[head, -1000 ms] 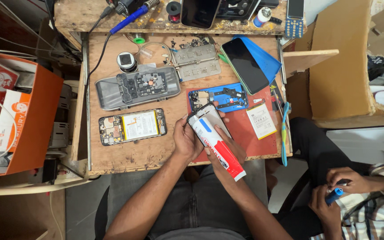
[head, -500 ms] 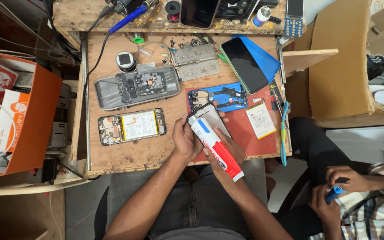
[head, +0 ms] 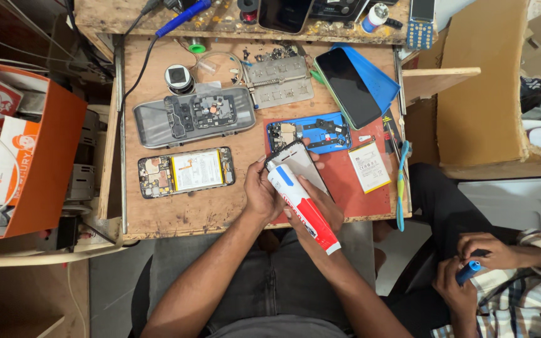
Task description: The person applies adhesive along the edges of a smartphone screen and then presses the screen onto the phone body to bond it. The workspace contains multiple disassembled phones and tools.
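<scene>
Two hands (head: pixel 289 197), glue tube (head: pixel 302 206) slanting diagonally, nozzle up-left

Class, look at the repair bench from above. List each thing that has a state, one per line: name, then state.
left hand, gripping the phone panel's edge
right hand, holding the tube
tube, white and red, nozzle against the panel
phone panel, held tilted above the red mat
opened phone, back off, battery exposed
grey phone shell, lying open
blue phone frame, stripped, on the mat
loose battery, lying flat
dark phone, screen off
</scene>
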